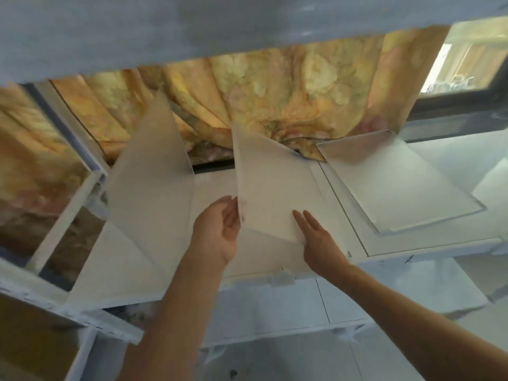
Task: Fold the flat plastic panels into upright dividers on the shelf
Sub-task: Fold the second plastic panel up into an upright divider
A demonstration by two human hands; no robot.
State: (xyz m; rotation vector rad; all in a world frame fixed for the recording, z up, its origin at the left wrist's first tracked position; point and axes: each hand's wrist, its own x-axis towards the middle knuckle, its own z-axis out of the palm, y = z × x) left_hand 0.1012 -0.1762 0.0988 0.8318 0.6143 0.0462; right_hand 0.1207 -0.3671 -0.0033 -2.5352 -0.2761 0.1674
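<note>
On the white shelf (384, 251) we raise the middle plastic panel (272, 188) — left hand (220, 229) cupping its near edge, right hand (319, 237) flat, open against its face. We should press along the crease, evenly.

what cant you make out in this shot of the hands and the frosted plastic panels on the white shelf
Head view, the only one:
- Left hand: its fingertips lie behind the near edge of the raised frosted plastic panel, so the grip is unclear.
- Right hand: flat against that panel; thumb not visible.
- Tilted translucent panel on the left: motion-blurred; its base hinge is unreadable.
- Floral orange curtain: hides whatever is behind the white shelf.
- Lower shelf level: blocked by both forearms.
</note>
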